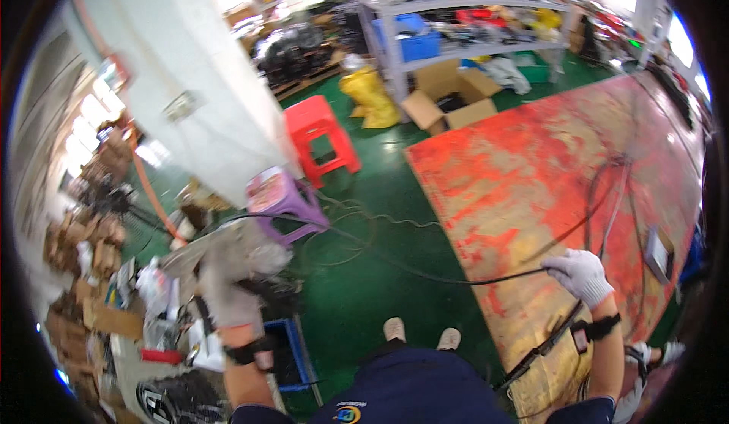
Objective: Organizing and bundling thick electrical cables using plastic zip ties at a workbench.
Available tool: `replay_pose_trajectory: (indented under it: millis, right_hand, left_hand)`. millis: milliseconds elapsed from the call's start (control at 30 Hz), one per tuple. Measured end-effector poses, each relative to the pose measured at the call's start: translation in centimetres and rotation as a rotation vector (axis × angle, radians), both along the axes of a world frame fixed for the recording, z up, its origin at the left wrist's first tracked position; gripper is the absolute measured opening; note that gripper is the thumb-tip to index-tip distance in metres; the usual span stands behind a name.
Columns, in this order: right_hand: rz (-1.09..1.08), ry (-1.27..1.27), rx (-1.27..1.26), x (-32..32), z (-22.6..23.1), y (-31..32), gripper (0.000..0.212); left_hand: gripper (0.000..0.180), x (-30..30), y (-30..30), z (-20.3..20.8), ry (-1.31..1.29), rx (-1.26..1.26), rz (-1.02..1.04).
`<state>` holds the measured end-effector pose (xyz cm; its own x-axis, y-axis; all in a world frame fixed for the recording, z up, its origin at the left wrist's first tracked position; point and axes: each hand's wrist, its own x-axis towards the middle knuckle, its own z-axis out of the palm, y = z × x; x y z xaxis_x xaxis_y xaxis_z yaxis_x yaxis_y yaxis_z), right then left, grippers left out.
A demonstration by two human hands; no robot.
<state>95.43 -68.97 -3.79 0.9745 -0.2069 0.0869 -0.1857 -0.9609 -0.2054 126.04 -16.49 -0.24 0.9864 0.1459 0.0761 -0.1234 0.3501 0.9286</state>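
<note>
My right hand (581, 273), in a white knitted glove, is closed on a black cable (425, 274) above the edge of the worn red board. From there the cable sags leftward across the floor area and past the purple stool toward a cluttered bench. My left hand (228, 283), gloved as well, is smeared by motion over that bench (186, 253); its fingers cannot be made out. More dark cable (594, 204) lies on the red board beyond my right hand.
A purple stool (292, 200) and a red stool (323, 139) stand ahead by the white pillar (171, 67). Thin loops of wire (364, 223) lie on the green floor. Farther off are an open carton (452, 101) and loaded shelves (478, 55). A blue crate (287, 352) sits near my left forearm.
</note>
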Motion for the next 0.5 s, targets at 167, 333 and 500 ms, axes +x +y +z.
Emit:
replay_pose_trajectory:
  millis: [167,333,500]
  right_hand:
    - [0.386,-0.229,-0.071,7.5,10.3,8.5,0.018]
    - [0.459,-0.319,0.075,11.3,13.5,11.4,0.019]
    - [0.386,-0.461,0.144,12.6,14.5,12.6,0.019]
  left_hand:
    - [0.042,-2.6,-10.9,-3.5,0.093,0.237,-0.483]
    - [0.042,-4.9,-17.2,-1.6,0.12,0.173,-0.785]
    - [0.038,-7.5,-20.4,0.7,0.313,-0.048,-1.046]
